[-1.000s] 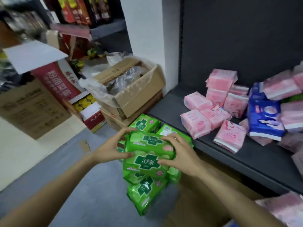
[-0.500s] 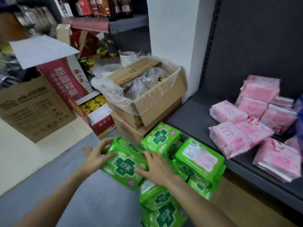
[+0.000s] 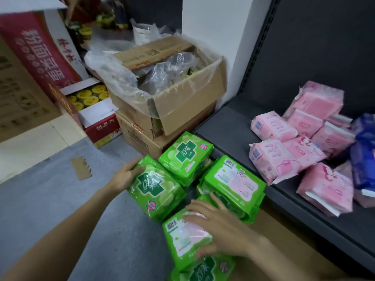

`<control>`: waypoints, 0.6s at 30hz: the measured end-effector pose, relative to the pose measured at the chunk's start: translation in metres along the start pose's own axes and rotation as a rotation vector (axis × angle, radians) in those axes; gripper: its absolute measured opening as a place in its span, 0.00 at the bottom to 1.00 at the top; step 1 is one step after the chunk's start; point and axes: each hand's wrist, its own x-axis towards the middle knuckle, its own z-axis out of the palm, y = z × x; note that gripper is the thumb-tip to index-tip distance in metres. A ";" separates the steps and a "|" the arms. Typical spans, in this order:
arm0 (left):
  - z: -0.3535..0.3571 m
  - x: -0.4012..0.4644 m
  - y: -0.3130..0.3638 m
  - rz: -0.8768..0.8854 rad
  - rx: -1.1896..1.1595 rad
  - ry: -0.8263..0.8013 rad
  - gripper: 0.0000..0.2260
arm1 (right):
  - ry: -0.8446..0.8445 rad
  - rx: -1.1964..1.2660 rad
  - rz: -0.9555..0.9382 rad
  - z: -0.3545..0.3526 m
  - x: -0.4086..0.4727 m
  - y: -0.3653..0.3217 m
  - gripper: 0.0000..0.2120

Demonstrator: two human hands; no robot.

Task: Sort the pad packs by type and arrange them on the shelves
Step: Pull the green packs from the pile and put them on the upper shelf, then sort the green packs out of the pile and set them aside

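Several green pad packs lie on the grey floor in front of the low dark shelf (image 3: 223, 126). My left hand (image 3: 125, 176) grips the left edge of one green pack (image 3: 156, 189) that lies face up. My right hand (image 3: 221, 226) lies over a second green pack (image 3: 182, 238), barcode side up, with fingers on top and thumb at its near edge. More green packs (image 3: 186, 157) (image 3: 233, 183) lie just beyond them. Pink pad packs (image 3: 274, 159) are piled loosely on the shelf, with a blue pack (image 3: 363, 155) at the right.
Two stacked cardboard boxes (image 3: 172, 110), the upper one lined with clear plastic, stand against the white pillar left of the shelf. A red carton (image 3: 40, 49) and an open box of yellow goods (image 3: 87, 98) stand further left. A cardboard scrap (image 3: 81, 168) lies on the floor.
Both hands carried a green pack left and down onto the floor. My right hand then left it and moved nearer to me, onto another green pack.
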 end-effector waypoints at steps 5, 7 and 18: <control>0.026 -0.007 0.003 0.013 0.523 -0.159 0.23 | 0.070 -0.016 -0.045 0.010 -0.020 0.014 0.37; 0.032 -0.007 0.007 0.127 0.682 -0.063 0.23 | 0.089 -0.140 -0.071 0.009 -0.016 0.013 0.36; 0.063 -0.087 0.100 0.726 0.566 0.256 0.14 | 0.245 -0.175 0.036 -0.038 -0.042 0.006 0.17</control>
